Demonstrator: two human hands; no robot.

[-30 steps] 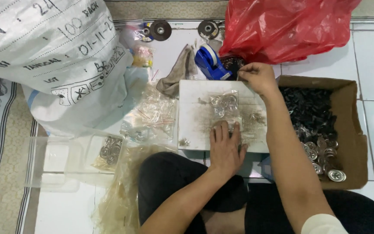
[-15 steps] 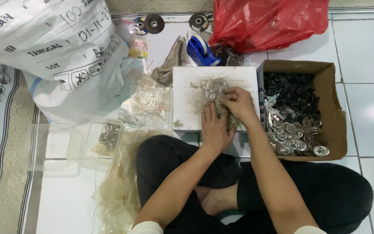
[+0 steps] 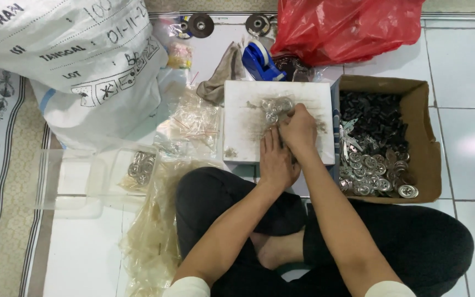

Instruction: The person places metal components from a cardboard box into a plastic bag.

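Head view looks down at crossed legs on the tiled floor. Left hand (image 3: 275, 159) lies flat, fingers together, on the near edge of a white board (image 3: 243, 121). Right hand (image 3: 298, 129) is curled over a small clear bag of metal discs (image 3: 275, 107) at the board's middle, pinching it. Just right stands a cardboard box (image 3: 419, 137) of dark and silver parts. Farther off lie a blue tape dispenser (image 3: 259, 60) and a red plastic bag (image 3: 347, 25).

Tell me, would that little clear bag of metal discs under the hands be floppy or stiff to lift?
Probably floppy: the clear bag looks thin and crumpled on the white board. It is likely heavy for its size, since metal discs fill it. Both the left hand and right hand are on it, so it may sag and slip.
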